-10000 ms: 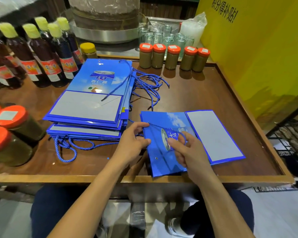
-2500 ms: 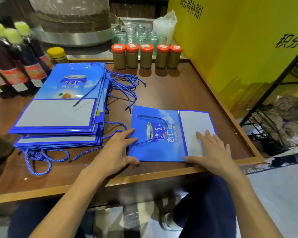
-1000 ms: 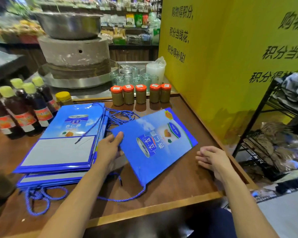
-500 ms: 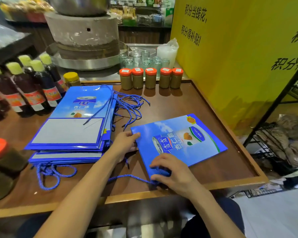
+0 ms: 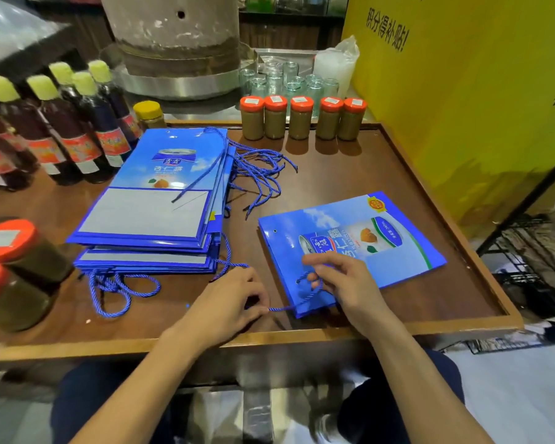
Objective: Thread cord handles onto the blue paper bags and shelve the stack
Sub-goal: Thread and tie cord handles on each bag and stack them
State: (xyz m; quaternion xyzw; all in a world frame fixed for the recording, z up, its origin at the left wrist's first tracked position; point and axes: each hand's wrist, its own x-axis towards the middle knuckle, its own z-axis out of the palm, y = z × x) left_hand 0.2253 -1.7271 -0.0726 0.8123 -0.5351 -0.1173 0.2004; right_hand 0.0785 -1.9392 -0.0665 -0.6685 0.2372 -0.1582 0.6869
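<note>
A brown wooden table (image 5: 350, 174) with a raised rim stands against a yellow board (image 5: 462, 91) printed with black characters.

Nearest, the left hand (image 5: 228, 302) has its fingers curled and pinches a blue cord (image 5: 282, 308). The cord runs across to the right hand (image 5: 343, 283), whose curled fingers pinch it on top of a flat blue paper bag (image 5: 382, 251), by a punched hole at the bag's near corner. The bag lies under and beyond the right hand.

Beyond the left hand lies the stack of blue bags (image 5: 154, 206), with cord handles trailing off its near edge. A tangle of loose cords (image 5: 257, 174) spreads between the stack and the single bag. Left of the left hand stand two large orange-lidded jars (image 5: 16, 261) of brownish paste.

Further off, beyond both hands, five small orange-lidded jars (image 5: 300, 118) hold the same tan paste. Left of the stack stand dark bottles (image 5: 74, 123) with yellow caps and a yellow-lidded jar (image 5: 148, 115). Furthest are empty glasses (image 5: 285, 81) and a stone mill (image 5: 173, 30).
</note>
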